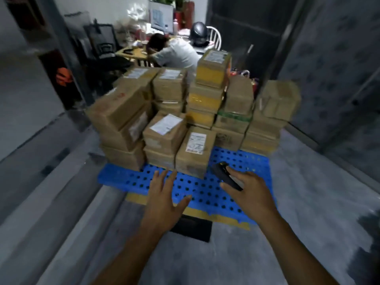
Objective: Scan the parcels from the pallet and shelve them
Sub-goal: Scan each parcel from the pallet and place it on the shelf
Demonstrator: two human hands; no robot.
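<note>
The pallet [205,188] before me is bright blue, dotted all over with rows of dark round holes, and the parcels [168,87] on it are plain brown cardboard with white labels [166,124], a few banded in yellow tape [205,99] and one with a green band [234,116]. The scanner [223,174] in my right grip [250,188] is black. The floor [308,192] is mottled grey, with a black mat [193,229] at the pallet's near edge.

Person [176,53] bent over a desk [134,53] — helmet [198,33] (black) just beyond
</note>
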